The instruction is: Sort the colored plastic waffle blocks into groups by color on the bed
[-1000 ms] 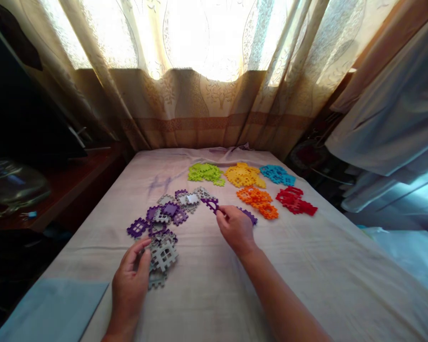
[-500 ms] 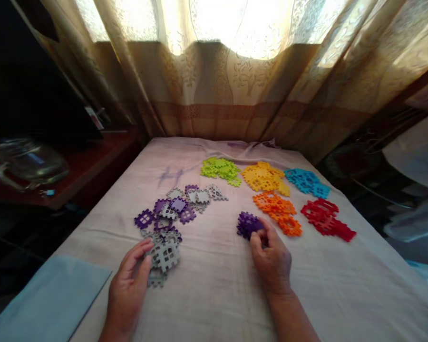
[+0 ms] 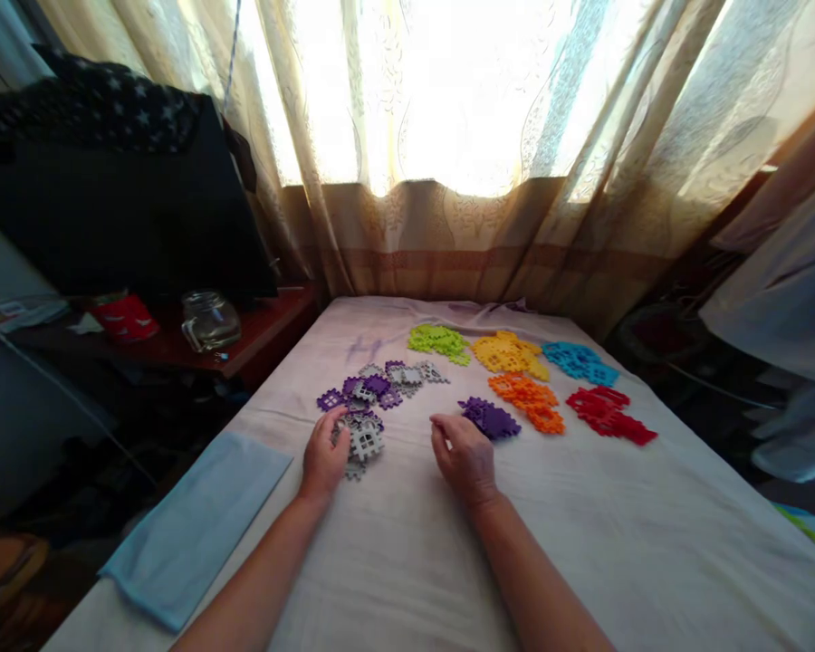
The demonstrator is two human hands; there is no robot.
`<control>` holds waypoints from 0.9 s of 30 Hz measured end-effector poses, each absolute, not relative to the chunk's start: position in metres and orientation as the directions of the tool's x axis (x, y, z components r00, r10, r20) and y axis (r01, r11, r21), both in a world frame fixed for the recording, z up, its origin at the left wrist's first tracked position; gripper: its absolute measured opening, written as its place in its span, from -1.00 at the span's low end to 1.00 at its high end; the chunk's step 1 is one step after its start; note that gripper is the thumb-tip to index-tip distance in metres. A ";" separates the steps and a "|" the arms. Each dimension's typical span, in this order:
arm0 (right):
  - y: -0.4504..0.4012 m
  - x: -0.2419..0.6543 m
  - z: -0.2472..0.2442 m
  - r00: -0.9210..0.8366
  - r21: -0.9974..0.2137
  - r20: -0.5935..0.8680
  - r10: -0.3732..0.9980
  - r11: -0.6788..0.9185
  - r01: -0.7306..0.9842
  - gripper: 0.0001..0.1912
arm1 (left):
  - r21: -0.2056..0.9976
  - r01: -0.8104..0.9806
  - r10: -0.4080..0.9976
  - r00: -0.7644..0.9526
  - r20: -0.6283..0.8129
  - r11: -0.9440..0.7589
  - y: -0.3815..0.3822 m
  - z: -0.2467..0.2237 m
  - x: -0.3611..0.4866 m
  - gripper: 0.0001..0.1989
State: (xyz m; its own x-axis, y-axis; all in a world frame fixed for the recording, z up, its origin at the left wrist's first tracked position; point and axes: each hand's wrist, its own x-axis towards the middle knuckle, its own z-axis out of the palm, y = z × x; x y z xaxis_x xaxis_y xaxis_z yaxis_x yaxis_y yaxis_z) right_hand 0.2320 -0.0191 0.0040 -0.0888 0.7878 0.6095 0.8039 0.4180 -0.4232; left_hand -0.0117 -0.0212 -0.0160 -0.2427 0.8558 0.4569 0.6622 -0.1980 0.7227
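My left hand (image 3: pixel 327 455) is beside the grey pieces (image 3: pixel 365 441) at the near end of a mixed purple and grey pile (image 3: pixel 373 388), its fingers curved against their left edge. Between that pile and the purple pieces (image 3: pixel 490 419) is my right hand (image 3: pixel 463 451), fingers loosely bent and apart, with nothing seen in them. The purple pieces lie just beyond its right side. Farther back lie green pieces (image 3: pixel 438 341) and yellow pieces (image 3: pixel 509 353). Orange pieces (image 3: pixel 528 399), blue pieces (image 3: pixel 580 361) and red pieces (image 3: pixel 608 414) form separate piles at the right.
A light blue cloth (image 3: pixel 200 521) lies at the left edge of the sheet-covered table (image 3: pixel 394 580). On a red-brown stand at the left are a glass jar (image 3: pixel 210 320), a red cup (image 3: pixel 126 317) and a dark screen (image 3: pixel 129 217). Curtains (image 3: pixel 435 226) hang behind.
My right hand has let go of the purple pieces, which now lie on the sheet, and has moved left of them. The view has tilted up, showing more of the left stand.
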 end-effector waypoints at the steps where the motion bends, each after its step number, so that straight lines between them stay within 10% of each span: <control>1: -0.020 0.220 0.006 -0.138 -0.421 0.569 0.811 0.431 0.798 -0.69 | 0.720 0.662 0.858 -0.229 0.460 -0.209 -0.018 -0.013 -0.013 -0.65; 8: -0.002 0.165 0.013 -0.240 -0.405 0.253 0.937 0.328 0.853 -0.60 | 0.445 0.802 0.903 0.256 0.344 -0.397 -0.020 -0.004 -0.015 -0.50; 12: 0.009 0.159 0.009 -0.295 -0.381 0.215 0.931 0.357 0.853 -0.61 | 0.382 0.837 0.895 0.252 0.367 -0.392 -0.028 -0.008 -0.022 -0.54; 27: -0.003 0.220 0.018 0.001 -0.337 0.478 0.878 0.182 0.924 -0.74 | 0.382 0.829 0.863 0.213 0.459 -0.408 -0.025 -0.019 -0.033 -0.59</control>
State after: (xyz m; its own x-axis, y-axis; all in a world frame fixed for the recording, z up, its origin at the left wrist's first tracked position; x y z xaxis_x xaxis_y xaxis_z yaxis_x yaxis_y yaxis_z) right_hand 0.2197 -0.0027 0.0176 0.0014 0.8782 0.4784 0.9238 0.1820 -0.3369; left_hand -0.0333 -0.0246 -0.0194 0.2132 0.8626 0.4588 0.8292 -0.4081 0.3820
